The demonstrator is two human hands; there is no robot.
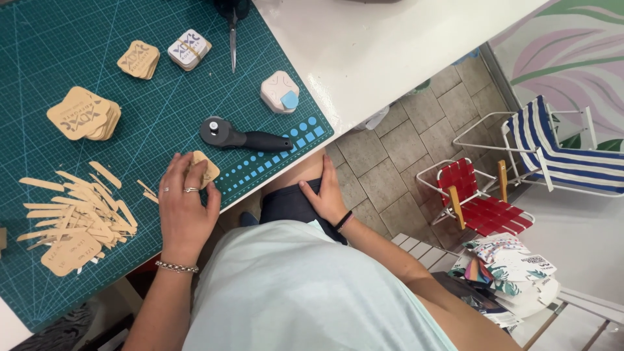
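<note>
Head view: left hand on a tan card tag, right hand resting on the knee

Head camera looks straight down, and I see my left hand [185, 211] lying flat on the green gridded cutting mat [39, 39], fingers spread and curled lightly over a small rounded tan cardboard tag [207, 168]. The fingertips press on the tag rather than pinch it; the hand is not closed around anything. The tag sits near the mat's front edge, just beside the row of blue dots printed there.

My right hand [325, 195] is off the bench, open and resting palm-down on my dark-clad knee [289, 205], holding nothing.

Just beyond the tag lies a black-handled rotary cutter [244, 136], its round head toward the left. Farther out stands a cream corner-punch block with a blue lever [280, 92], and past it a pair of scissors [233, 39] pointing toward me. To the left of the hand is a loose heap of thin tan cardboard offcuts [78, 208]. Farther up the mat sit two stacks of printed tan tags [84, 115] [139, 60] and a banded white-topped bundle of tags [189, 49].

The white bench [390, 45] carries the mat.
</note>
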